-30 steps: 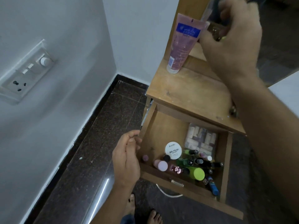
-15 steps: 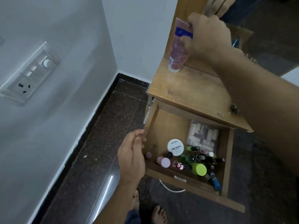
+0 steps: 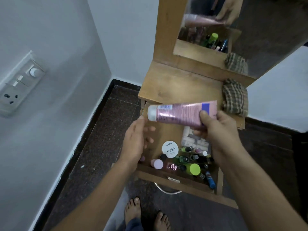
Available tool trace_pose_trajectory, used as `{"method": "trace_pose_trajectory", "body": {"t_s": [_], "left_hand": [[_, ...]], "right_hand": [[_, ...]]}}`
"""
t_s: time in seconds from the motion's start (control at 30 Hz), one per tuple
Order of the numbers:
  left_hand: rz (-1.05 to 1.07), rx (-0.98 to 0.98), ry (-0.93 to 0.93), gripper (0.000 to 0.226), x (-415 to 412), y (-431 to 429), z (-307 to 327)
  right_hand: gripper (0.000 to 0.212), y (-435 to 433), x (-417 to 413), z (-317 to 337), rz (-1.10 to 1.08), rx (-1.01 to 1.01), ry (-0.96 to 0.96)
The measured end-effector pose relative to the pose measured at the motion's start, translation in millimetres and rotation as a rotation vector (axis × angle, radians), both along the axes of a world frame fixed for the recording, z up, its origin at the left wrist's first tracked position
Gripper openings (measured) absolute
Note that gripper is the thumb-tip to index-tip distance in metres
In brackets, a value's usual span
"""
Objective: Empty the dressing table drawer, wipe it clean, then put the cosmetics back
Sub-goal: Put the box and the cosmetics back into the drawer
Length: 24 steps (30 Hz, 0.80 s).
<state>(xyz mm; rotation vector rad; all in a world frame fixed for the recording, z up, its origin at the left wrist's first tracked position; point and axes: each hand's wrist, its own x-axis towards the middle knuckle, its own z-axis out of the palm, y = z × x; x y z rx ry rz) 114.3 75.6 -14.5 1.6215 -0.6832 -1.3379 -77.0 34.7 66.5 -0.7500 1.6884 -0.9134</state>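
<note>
Pink tube (image 3: 178, 115) crosswise over the open drawer (image 3: 158, 175), crimped end in the pinch of the right hand (image 3: 220, 130), cap just beside the spread-fingered left hand (image 3: 135, 142).

Right hand (image 3: 216, 129): you grip the pink tube (image 3: 180, 114) by its flat end, cap pointing left, above the open drawer (image 3: 166, 179).
Left hand (image 3: 135, 140): your fingers are relaxed, just beside the cap.
Drawer: holds a white nail polish tub (image 3: 170, 149) and small bottles.
Tabletop (image 3: 175, 87): a checked cloth (image 3: 235, 97) lies at your right.
</note>
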Motion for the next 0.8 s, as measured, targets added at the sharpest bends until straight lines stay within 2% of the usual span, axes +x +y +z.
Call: {"method": "trace_pose_trajectory", "body": {"t_s": [0.2,0.33,0.5,0.6,0.8], "left_hand": [[-0.1,0.149,0.047,0.027,-26,-21,-21],[-0.107,0.269,0.043,0.018,-29,-40,-35],[-0.136,0.274,-0.066,0.019,-31,-57,-45],[-0.144,0.267,-0.071,0.018,-33,-63,-45],[-0.181,0.273,-0.084,0.02,-35,-64,-52]], "right_hand": [[0.02,-4,-15,-60,-0.192,0.24,-0.143],[0.02,-24,-15,-80,-0.161,0.335,-0.153],[0.014,-45,-11,-106,-0.084,0.425,-0.184],[0.014,-50,-11,-118,-0.049,0.472,-0.141],[0.029,-67,-20,-131,0.059,0.521,0.107]]}}
